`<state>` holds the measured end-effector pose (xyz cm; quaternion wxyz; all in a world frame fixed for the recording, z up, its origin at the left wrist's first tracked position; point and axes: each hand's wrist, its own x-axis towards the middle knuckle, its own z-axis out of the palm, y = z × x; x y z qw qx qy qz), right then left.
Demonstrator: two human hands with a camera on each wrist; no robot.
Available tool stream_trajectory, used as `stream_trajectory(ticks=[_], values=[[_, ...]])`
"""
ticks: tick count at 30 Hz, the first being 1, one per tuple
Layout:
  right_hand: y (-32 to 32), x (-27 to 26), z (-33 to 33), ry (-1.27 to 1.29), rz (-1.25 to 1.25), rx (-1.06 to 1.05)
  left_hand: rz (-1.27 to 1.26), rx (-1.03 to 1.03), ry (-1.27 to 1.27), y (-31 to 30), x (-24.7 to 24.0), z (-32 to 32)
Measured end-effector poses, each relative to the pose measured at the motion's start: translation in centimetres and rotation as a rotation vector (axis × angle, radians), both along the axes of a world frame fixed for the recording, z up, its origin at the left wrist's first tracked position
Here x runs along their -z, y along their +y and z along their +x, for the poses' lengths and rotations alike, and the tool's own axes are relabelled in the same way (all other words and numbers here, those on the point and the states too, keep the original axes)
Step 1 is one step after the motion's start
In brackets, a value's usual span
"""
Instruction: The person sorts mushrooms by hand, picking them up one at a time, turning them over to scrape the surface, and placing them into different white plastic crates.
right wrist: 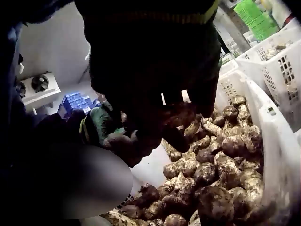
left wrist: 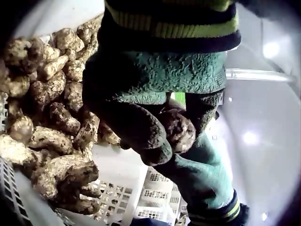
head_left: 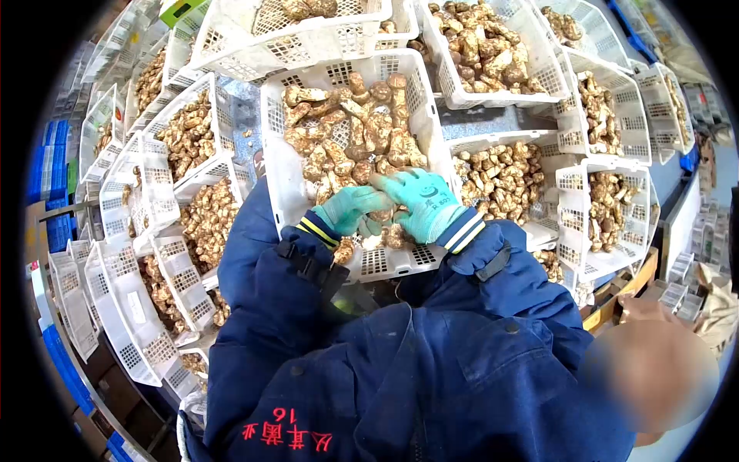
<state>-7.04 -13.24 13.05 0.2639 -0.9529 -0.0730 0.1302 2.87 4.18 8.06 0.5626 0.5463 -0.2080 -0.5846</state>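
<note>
Both hands wear green rubber-coated gloves and are close together over the near end of a white perforated crate [head_left: 277, 165]. My left hand [head_left: 350, 209] grips a brown, soil-stained mushroom [left wrist: 179, 131] between thumb and fingers, its rounded end showing in the left wrist view. From the other side my right hand [head_left: 422, 204] curls its fingers over the same mushroom, hiding much of it in the head view. In the right wrist view the right hand is in deep shadow. Thick-stemmed mushrooms [head_left: 377, 131] fill the far part of the crate, and a few smaller pieces [head_left: 394, 236] lie below the hands.
More white crates of mushrooms stand on both sides, such as one at the right [head_left: 500, 177] and one at the left [head_left: 208, 223]. Another crate [head_left: 308, 38] stands just beyond the working crate. Blue stacked crates [head_left: 54, 169] are at the far left.
</note>
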Motion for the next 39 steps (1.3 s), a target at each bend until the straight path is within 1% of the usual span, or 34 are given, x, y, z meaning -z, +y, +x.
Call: stream_trajectory(ticks=[2,3,4,5,6,7,8,9,10,11,12,13,14,15,16,18,19,21,22,23,24,25,26,27,28,30,31,32,33,34,35,36,38,39], values=[[0.0,-0.1,-0.2,0.103,0.034,0.165,0.038,-0.039,0.051,0.0,-0.7,0.3],[-0.1,0.3,-0.6,0.043,0.04,0.21,0.087,-0.098,0.075,0.1,0.4,1.0],[-0.5,1.0,-0.9,0.174,0.18,0.315,0.145,-0.163,0.09,0.2,1.9,2.1],[-1.4,1.8,-0.9,0.303,0.319,0.415,0.193,-0.197,0.019,0.6,3.4,3.6],[-2.4,2.5,-1.1,0.435,0.458,0.512,0.159,-0.18,-0.488,1.4,6.3,4.6],[-3.3,3.1,-1.4,0.212,0.609,0.442,0.233,-0.225,-1.026,2.2,9.3,5.7],[-4.2,3.7,-1.6,-0.017,0.763,0.334,0.454,-0.234,-1.36,1.9,9.4,6.4],[-5.2,4.4,-1.9,-0.222,0.886,0.205,0.688,-0.088,-1.26,1.5,9.5,7.2],[-6.2,4.7,-1.5,-0.479,0.7,-0.008,0.687,-0.014,-1.361,1.3,9.7,7.4],[-6.5,4.9,-2.2,-0.27,0.791,0.083,0.684,0.06,-1.462,1.1,9.9,7.6],[-7.1,5.3,-2.0,-0.48,0.795,-0.002,0.682,0.132,-1.561,0.9,10.2,7.8],[-6.3,4.6,-2.4,-0.299,1.043,0.22,0.697,0.205,-1.592,0.4,9.9,7.7],[-6.1,3.1,-2.2,-0.039,1.221,0.334,0.605,0.177,-1.72,1.1,11.7,7.7],[-5.8,1.6,-2.0,0.224,1.429,0.514,0.608,0.198,-1.715,1.1,11.9,7.5],[-5.6,0.2,-1.8,0.443,1.592,0.739,0.61,0.221,-1.712,1.1,12.0,7.4],[-5.6,0.3,-1.4,0.614,1.851,0.796,0.594,0.161,-1.824,0.8,12.3,7.6],[-5.7,0.5,-1.4,0.614,1.862,0.79,0.612,0.15,-1.858,0.6,12.6,7.8],[-5.7,0.5,-1.6,0.504,1.854,0.676,0.64,0.119,-1.967,0.4,12.7,7.9],[-5.8,0.3,-1.8,0.447,1.845,0.621,0.716,0.105,-1.904,0.1,12.7,7.7],[-6.0,1.1,-1.7,0.455,1.827,0.609,0.806,0.163,-1.779,-0.2,12.8,7.9],[-6.1,1.6,-1.9,0.334,1.654,0.57,0.891,0.218,-1.653,-0.4,12.7,8.1],[-5.8,1.3,-1.7,0.22,1.471,0.546,0.82,0.193,-1.755,-0.1,12.7,8.2],[-6.0,1.1,-1.4,0.446,1.552,0.74,0.744,0.167,-1.855,0.3,12.6,8.2],[-6.2,2.8,-1.6,0.469,1.557,0.735,0.688,0.156,-1.852,0.6,12.5,8.3],[-5.8,2.4,-1.7,0.377,1.495,0.752,0.631,0.144,-1.849,1.0,12.3,8.4],[-5.2,0.4,-1.9,0.325,1.359,0.841,0.723,0.352,-1.49,1.5,11.5,8.9],[-5.8,1.7,-2.0,0.363,1.437,0.82,0.714,0.268,-1.465,2.0,10.8,8.6],[-5.9,0.7,-2.5,0.301,1.422,0.81,0.699,0.187,-1.438,2.3,10.0,7.9],[-6.0,-0.3,-2.9,0.239,1.405,0.8,0.741,0.115,-1.301,2.0,9.0,7.5],[-6.0,-1.5,-3.0,0.275,1.469,0.934,0.786,0.046,-1.163,2.0,8.2,7.3],[-7.3,-2.7,-3.7,0.295,1.421,0.93,0.742,-0.051,-1.072,2.4,9.0,7.4],[-9.5,-1.4,-4.8,0.066,1.088,0.673,0.591,-0.201,-0.703,3.3,12.1,7.9],[-12.7,-1.1,-5.9,0.142,1.391,0.926,0.343,-0.437,0.013,0.7,2.5,4.1],[-14.3,-1.8,-6.3,0.125,1.4,1.041,0.229,-0.457,0.185,0.4,1.6,3.0]])
